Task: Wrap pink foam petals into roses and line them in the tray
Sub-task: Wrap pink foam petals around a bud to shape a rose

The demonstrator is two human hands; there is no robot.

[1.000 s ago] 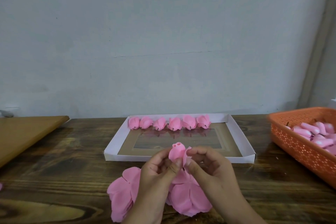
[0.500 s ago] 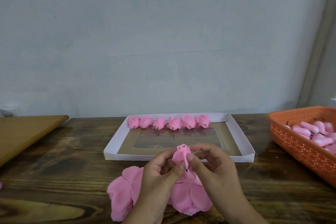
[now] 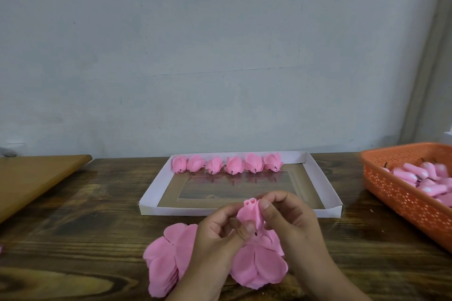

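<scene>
Both hands meet over the near edge of the wooden bench point(image 3: 73, 239), pinching one half-wrapped pink rose point(image 3: 252, 212): the left hand point(image 3: 215, 234) grips its base with thumb and fingers, and the right hand point(image 3: 291, 222) presses a petal against its side. Loose foam petals point(image 3: 166, 261) lie stacked on the bench under the wrists. Beyond them sits the white tray point(image 3: 151, 203), with six finished roses point(image 3: 227, 164) lined along its far wall. An orange basket point(image 3: 396, 193) of pink buds stands at the right.
</scene>
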